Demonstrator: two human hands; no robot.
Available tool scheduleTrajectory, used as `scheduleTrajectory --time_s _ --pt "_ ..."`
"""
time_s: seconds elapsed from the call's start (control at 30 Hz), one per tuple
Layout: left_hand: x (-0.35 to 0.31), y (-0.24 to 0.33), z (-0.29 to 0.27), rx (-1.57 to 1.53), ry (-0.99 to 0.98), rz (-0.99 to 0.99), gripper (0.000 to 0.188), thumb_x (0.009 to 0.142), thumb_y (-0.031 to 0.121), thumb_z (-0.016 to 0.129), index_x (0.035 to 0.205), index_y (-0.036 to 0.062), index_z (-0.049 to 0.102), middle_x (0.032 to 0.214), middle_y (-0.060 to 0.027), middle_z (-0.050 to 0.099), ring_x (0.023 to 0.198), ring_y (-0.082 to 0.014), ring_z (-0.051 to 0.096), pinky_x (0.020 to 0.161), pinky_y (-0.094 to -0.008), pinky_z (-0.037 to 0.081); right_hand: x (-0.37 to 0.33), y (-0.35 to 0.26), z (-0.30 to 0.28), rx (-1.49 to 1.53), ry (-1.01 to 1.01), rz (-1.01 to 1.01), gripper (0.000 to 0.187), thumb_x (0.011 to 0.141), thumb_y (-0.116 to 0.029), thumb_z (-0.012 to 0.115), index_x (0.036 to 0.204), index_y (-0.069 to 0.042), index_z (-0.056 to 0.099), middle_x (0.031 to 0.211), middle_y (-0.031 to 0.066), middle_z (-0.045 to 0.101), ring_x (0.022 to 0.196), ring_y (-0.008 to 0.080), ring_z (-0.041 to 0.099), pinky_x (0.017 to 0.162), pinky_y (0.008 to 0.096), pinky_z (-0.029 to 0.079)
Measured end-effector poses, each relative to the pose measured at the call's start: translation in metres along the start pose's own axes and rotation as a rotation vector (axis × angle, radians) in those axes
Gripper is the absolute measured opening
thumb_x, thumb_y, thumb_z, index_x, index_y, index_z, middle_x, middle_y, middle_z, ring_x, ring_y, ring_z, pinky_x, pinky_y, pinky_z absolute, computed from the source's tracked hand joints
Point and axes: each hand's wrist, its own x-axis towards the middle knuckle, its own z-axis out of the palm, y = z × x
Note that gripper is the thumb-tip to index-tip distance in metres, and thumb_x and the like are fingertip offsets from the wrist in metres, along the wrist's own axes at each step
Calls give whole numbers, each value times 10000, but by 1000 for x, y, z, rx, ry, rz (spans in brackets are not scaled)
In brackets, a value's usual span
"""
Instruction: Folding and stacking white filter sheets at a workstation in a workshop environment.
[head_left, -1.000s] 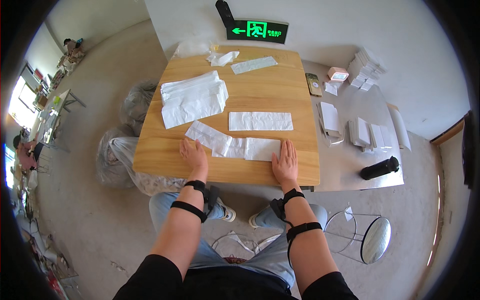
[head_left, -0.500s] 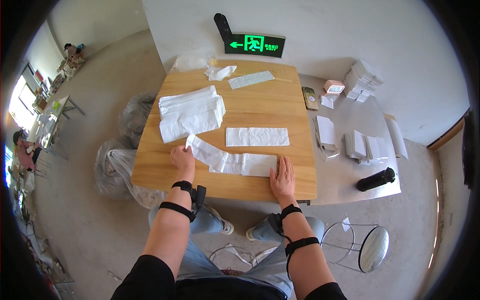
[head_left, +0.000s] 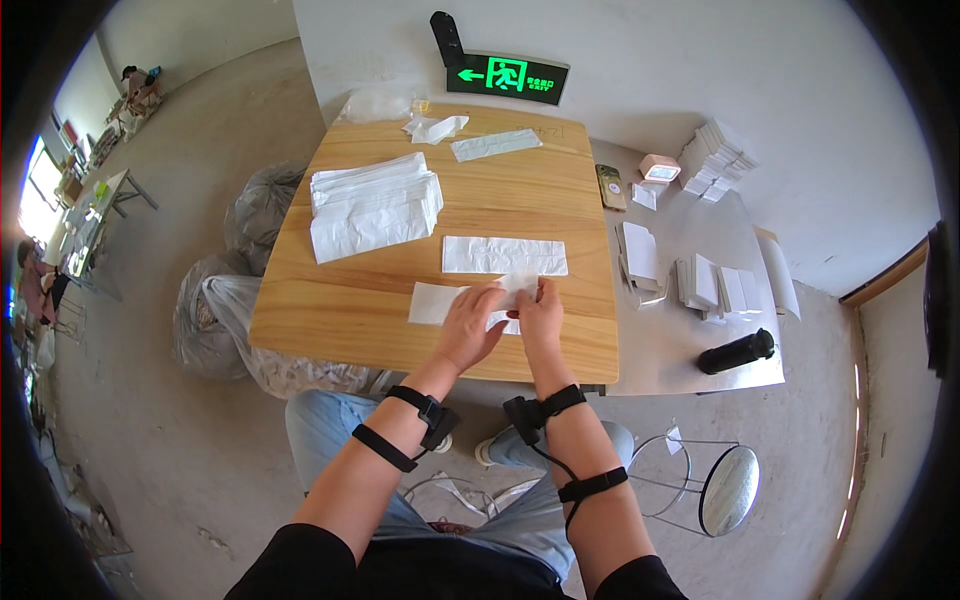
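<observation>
Left hand (head_left: 472, 325) palm-down, fingers bent over white strip (head_left: 432, 303); whether gripping, cannot tell. Right hand (head_left: 538, 318) pinches strip's raised flap (head_left: 518, 287). Strip lies nearside right of paper stack (head_left: 375, 210). Versus half a second ago, left hand sits farther right of stack, close to right hand.

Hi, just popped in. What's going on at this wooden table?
A person is handling a white strip with both bare hands. The left hand is over its middle; the right hand is at its right part, where some of it is raised. Exactly how the fingers grip is hard to see. Just beyond lies another flat strip, with a stack of white sheets farther left on the wooden table.
</observation>
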Motion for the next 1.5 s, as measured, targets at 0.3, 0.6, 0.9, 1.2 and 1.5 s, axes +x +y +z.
scheduleTrajectory --time_s 0.3,0.6,0.9,1.2,1.5 --pt "-44 -61 -13 165 -1 -117 642 723 83 679 1310 70 421 1364 -145 461 1288 -335 403 1089 -457 297 16 9 -56 168 74 21 266 868 -34 568 1119 10 493 966 100 616 744 162 629 566 277 535" --pt "-44 -58 -5 200 -125 -97 391 807 118 613 1192 82 553 1314 -111 518 1273 -292 431 1072 -432 329 18 35 -96 24 212 65 245 855 -43 583 1084 5 513 906 90 606 687 145 601 528 254 517" --pt "-46 -56 -4 313 -182 -61 348 872 216 573 1209 128 582 1341 -85 494 1284 -264 416 1063 -412 335 25 53 -115 -208 349 -9 298 805 -71 616 1082 -1 530 874 122 621 673 183 605 559 309 487" --pt "-47 -58 -5 311 -210 -57 337 882 237 570 1205 142 591 1362 -93 469 1287 -273 411 1070 -426 322 9 38 -111 -676 392 3 424 796 -188 650 1157 -19 507 1080 183 618 998 349 589 861 444 456" --pt "-45 -58 -3 348 -209 -27 350 881 270 572 1203 136 594 1351 -101 482 1280 -270 417 1061 -426 330 -14 43 -51 -1232 -187 -650 637 911 -356 508 1415 -14 323 1475 170 326 1381 280 292 1141 441 194"
